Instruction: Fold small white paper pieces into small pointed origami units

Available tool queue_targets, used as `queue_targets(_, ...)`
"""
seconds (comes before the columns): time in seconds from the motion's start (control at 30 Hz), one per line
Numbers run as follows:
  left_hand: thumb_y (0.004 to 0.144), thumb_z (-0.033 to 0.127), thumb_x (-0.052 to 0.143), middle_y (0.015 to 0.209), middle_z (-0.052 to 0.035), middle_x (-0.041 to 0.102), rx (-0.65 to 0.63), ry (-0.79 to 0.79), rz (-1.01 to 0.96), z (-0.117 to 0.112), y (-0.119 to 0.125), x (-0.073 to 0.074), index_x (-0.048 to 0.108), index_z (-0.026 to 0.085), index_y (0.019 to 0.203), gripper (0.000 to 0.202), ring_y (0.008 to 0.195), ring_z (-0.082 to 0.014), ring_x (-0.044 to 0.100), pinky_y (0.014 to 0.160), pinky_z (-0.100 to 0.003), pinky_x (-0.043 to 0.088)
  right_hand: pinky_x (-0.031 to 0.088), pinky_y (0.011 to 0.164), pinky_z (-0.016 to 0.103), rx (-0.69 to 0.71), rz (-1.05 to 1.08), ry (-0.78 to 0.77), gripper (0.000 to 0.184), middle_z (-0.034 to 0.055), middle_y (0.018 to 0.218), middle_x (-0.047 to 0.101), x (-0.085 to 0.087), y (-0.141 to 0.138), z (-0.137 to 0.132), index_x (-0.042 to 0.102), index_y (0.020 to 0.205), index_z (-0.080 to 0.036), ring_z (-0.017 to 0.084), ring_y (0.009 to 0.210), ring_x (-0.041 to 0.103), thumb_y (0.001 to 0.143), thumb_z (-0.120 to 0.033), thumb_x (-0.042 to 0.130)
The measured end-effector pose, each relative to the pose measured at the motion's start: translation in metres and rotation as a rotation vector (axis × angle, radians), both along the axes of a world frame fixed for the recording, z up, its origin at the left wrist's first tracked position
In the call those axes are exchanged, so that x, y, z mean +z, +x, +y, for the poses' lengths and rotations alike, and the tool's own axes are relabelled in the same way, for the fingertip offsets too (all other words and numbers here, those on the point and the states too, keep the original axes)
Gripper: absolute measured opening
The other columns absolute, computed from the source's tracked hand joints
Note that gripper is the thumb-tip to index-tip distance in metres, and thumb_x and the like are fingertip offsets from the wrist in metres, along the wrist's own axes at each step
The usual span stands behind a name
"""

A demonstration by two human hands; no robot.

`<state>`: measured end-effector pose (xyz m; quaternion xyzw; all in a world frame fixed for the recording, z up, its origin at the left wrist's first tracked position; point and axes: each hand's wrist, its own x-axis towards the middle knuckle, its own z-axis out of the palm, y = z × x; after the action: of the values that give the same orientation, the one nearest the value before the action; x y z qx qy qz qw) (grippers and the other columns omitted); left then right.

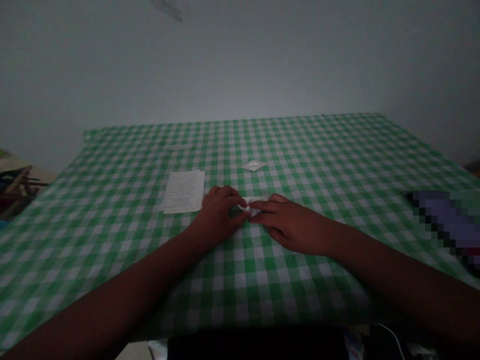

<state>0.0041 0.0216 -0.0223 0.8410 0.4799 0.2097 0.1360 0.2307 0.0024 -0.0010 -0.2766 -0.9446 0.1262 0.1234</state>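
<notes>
Both of my hands meet over a small piece of white paper (pixel 255 212) near the middle of the table. My left hand (pixel 221 212) has its thumb and index finger closed at the paper's left part. From the other side, my right hand (pixel 287 220) presses its fingertips together on the same piece. Much of the paper is covered by my fingers, so its full shape is hidden. Just beyond my hands lies a folded, diamond-shaped paper (pixel 254 165). A stack of printed sheets (pixel 183 191) rests to the left, close to my left hand.
A green and white checked cloth (pixel 300 150) covers the table. At the right edge lies a dark-rimmed, pixelated object (pixel 446 220). A pale wall (pixel 240 60) stands behind the table. Wooden items (pixel 22 187) show beyond the left side.
</notes>
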Motion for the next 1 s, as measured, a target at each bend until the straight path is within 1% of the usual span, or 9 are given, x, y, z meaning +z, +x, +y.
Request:
queue_targets(0.07,0.083,0.03,0.07,0.106,-0.0038,0.065,-0.004,0.002,0.006,0.001,-0.001,0.0,0.073,0.025,0.095,0.014,0.102,-0.0243,0.054,0.094,-0.045,0.043,0.046,0.098,0.045,0.01,0.007,0.003,0.036,0.0125,0.139,0.057,-0.002,0.0,0.0,0.062,0.125,-0.015,0.024,0.111,0.054,0.092,-0.009,0.049)
queue_targets(0.13,0.082,0.031,0.07,0.107,-0.0035,0.066,-0.005,-0.008,0.007,0.001,-0.002,-0.001,0.073,0.026,0.095,0.014,0.103,-0.0246,0.054,0.094,-0.045,0.043,0.045,0.101,0.046,0.011,0.038,-0.008,0.036,0.0134,0.137,0.057,-0.005,0.001,0.001,0.063,0.123,-0.016,0.025,0.117,0.053,0.091,-0.008,0.049)
queue_targets(0.23,0.083,0.033,0.07,0.109,-0.0029,0.065,-0.008,-0.021,0.005,0.002,-0.003,-0.002,0.074,0.028,0.096,0.015,0.104,-0.0247,0.054,0.095,-0.046,0.043,0.043,0.106,0.046,-0.045,0.121,-0.049,0.04,0.0126,0.136,0.054,-0.013,0.004,0.003,0.062,0.125,-0.019,0.025,0.128,0.047,0.089,-0.006,0.049)
queue_targets(0.3,0.082,0.035,0.07,0.109,-0.0029,0.065,-0.002,-0.029,0.009,0.002,-0.002,-0.003,0.074,0.028,0.096,0.015,0.104,-0.0249,0.054,0.095,-0.046,0.043,0.044,0.107,0.045,-0.078,0.166,-0.082,0.046,0.0119,0.138,0.051,-0.017,0.006,0.004,0.058,0.13,-0.02,0.023,0.13,0.046,0.089,-0.005,0.047)
queue_targets(0.37,0.082,0.036,0.071,0.109,-0.0029,0.065,0.004,-0.035,0.011,0.002,-0.002,-0.002,0.074,0.028,0.096,0.016,0.105,-0.025,0.054,0.095,-0.046,0.043,0.044,0.107,0.045,-0.094,0.175,-0.09,0.047,0.0126,0.138,0.051,-0.019,0.006,0.005,0.057,0.131,-0.019,0.023,0.13,0.047,0.088,-0.004,0.045)
queue_targets(0.5,0.083,0.036,0.07,0.109,-0.0029,0.065,0.001,-0.04,0.0,0.001,-0.002,-0.001,0.074,0.028,0.097,0.017,0.105,-0.0246,0.054,0.096,-0.046,0.043,0.045,0.105,0.049,-0.08,0.108,-0.043,0.045,0.0157,0.133,0.057,-0.016,0.003,0.005,0.059,0.129,-0.013,0.027,0.122,0.053,0.087,-0.004,0.047)
queue_targets(0.63,0.083,0.035,0.07,0.11,-0.0029,0.064,0.006,-0.049,0.004,0.0,-0.001,0.0,0.073,0.028,0.097,0.016,0.106,-0.0247,0.053,0.096,-0.046,0.043,0.047,0.101,0.05,-0.072,0.062,-0.016,0.043,0.0156,0.132,0.06,-0.013,-0.001,0.004,0.059,0.129,-0.013,0.027,0.115,0.055,0.089,-0.005,0.045)
queue_targets(0.8,0.083,0.034,0.069,0.109,-0.0029,0.064,-0.001,-0.02,0.008,-0.001,-0.001,0.0,0.073,0.028,0.096,0.016,0.105,-0.0242,0.054,0.096,-0.046,0.042,0.045,0.103,0.05,-0.088,0.048,-0.024,0.044,0.0162,0.135,0.059,-0.012,-0.001,0.002,0.058,0.132,-0.012,0.027,0.117,0.055,0.09,-0.007,0.045)
queue_targets(1.0,0.083,0.034,0.07,0.108,-0.0031,0.064,0.009,-0.035,0.006,0.0,0.0,0.0,0.073,0.027,0.095,0.015,0.103,-0.0242,0.054,0.094,-0.045,0.042,0.045,0.104,0.047,-0.054,0.032,-0.033,0.045,0.0164,0.135,0.059,-0.007,0.002,0.001,0.058,0.132,-0.011,0.026,0.122,0.052,0.09,-0.004,0.045)
